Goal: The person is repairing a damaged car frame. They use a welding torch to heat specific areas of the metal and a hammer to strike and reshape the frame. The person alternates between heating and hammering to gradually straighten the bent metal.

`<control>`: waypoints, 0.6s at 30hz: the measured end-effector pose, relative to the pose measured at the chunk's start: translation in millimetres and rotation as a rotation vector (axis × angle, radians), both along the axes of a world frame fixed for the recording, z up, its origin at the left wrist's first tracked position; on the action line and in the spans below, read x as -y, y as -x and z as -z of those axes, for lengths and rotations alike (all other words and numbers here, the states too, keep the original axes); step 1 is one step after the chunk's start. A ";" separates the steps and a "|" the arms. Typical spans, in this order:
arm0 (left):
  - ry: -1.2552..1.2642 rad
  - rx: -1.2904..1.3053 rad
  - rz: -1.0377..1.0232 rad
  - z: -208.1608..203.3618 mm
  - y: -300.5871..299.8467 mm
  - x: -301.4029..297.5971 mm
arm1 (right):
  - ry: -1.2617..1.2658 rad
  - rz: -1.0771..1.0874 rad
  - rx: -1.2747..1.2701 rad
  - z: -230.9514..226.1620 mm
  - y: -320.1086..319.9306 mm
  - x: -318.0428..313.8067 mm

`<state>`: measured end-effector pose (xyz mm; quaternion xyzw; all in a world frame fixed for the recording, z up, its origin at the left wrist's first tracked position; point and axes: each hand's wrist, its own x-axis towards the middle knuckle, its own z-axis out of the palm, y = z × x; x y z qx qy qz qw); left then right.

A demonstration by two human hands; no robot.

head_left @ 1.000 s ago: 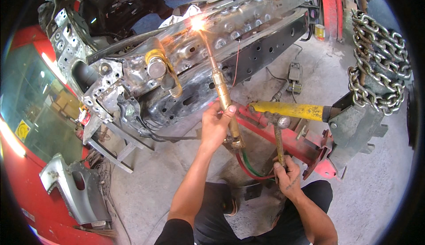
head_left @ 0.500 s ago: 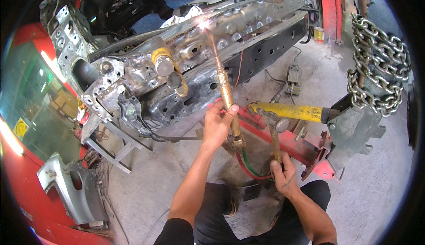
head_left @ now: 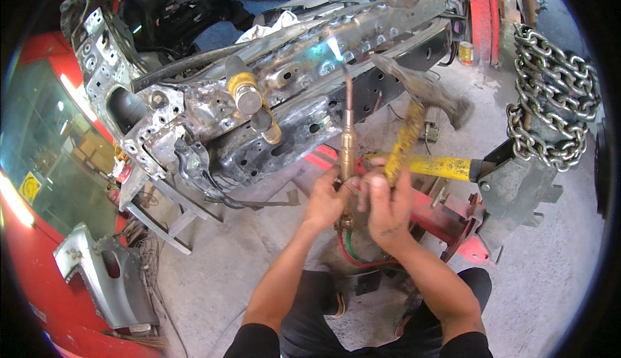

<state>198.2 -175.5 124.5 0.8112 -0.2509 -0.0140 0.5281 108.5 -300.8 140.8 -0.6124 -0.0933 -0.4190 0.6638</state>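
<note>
My left hand (head_left: 328, 201) is closed round the lower body of a brass gas torch (head_left: 347, 144). Its thin copper nozzle points up, with a bluish-white flame at the tip, in front of a bare metal frame rail (head_left: 291, 76). Red and green hoses trail from the torch's lower end. Beside the torch, my right hand (head_left: 391, 214) grips the worn yellow handle of a hammer (head_left: 406, 141). The hammer's dark head is raised, over the black perforated beam (head_left: 369, 86); it looks blurred. A cylindrical clamp-like piece with yellow bands (head_left: 246, 96) sits against the rail.
At the right, a heavy chain (head_left: 553, 92) is wrapped round a post. A yellow cylinder (head_left: 440, 166) and a red steel arm (head_left: 440, 219) lie low ahead. A grey body panel (head_left: 107, 277) stands at left, near a metal stand (head_left: 165, 219).
The hammer has swung up from low at my right, its head now high. My left hand has shifted right with the torch; the flame has left the bright glowing spot on the rail.
</note>
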 end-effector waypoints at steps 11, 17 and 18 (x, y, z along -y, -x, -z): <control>-0.308 0.077 0.311 85.8 -2.7 1.2 | -0.038 0.171 0.070 -30.4 -105.9 -57.9; -0.418 0.060 0.241 83.1 -3.3 -10.7 | -0.126 0.223 0.133 -32.3 -117.9 -66.6; -0.456 0.036 0.223 79.4 -2.8 -12.0 | -0.076 0.290 0.124 -34.6 -125.6 -67.2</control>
